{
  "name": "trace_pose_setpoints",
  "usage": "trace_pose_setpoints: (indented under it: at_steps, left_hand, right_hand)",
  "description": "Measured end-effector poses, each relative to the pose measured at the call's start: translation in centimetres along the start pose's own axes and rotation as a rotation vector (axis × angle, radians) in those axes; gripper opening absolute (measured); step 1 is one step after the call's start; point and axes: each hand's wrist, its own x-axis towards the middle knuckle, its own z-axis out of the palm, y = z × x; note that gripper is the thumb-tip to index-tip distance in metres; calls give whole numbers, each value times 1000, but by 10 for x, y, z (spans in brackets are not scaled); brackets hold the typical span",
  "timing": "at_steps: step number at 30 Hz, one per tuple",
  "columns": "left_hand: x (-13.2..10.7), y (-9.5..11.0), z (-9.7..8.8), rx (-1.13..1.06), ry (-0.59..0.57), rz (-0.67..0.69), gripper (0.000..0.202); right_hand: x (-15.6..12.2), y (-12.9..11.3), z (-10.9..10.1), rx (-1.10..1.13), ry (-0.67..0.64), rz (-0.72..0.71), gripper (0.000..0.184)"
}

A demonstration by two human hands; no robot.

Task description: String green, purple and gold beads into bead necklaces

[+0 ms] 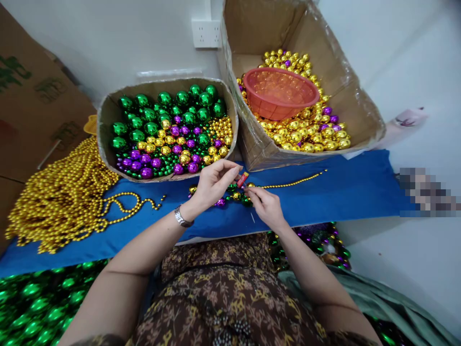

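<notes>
My left hand (215,181), with a metal watch (182,216) on its wrist, pinches a small red and yellow tag (242,179) between thumb and fingertips. Just right of it, my right hand (265,204) has its fingers closed at the end of a bead strand; what exactly they grip is too small to make out. Below both hands, a cluster of green, purple and gold beads (220,202) rests on the blue cloth, partly hidden by my left hand. A thin string of gold beads (297,182) runs off to the right.
Behind my hands stands a cardboard box (104,144) of loose green, purple and gold balls. A larger box (345,72) holds gold balls and a red plastic basket (281,93). Gold bead strands (61,197) are heaped at left on the blue cloth (360,192). Green beads (43,302) lie below.
</notes>
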Motion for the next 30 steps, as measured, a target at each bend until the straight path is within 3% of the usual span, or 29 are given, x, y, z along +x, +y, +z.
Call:
trace_pose_setpoints:
  at_steps: [5, 8, 11, 14, 20, 23, 26, 30]
  left_hand:
    - [-14, -52, 21, 220, -363, 73, 57]
    - [-21, -76, 38, 374, -472, 93, 58]
    - [-29, -81, 44, 641, -581, 110, 44]
    - [-41, -73, 31, 887, -630, 82, 41]
    - [-69, -64, -32, 1266, -512, -117, 34]
    - [-80, -65, -62, 1308, -381, -216, 38]
    - [-79, -54, -82, 1083, -199, -163, 45]
    - [-43, -31, -100, 782, 205, -1, 28]
  right_hand:
    - [-4, -1, -4, 214, 31, 213, 30]
    - [-5, -8, -6, 338, 23, 257, 31]
    - [-4, -12, -14, 454, 81, 304, 29]
    - [1, -7, -31, 545, 255, 342, 28]
    - [14, 8, -71, 624, 696, 316, 28]
    - [18, 8, -78, 590, 847, 276, 18]
    - [17, -2, -69, 535, 808, 218, 20]
    - [8, -21, -41, 406, 479, 172, 32]
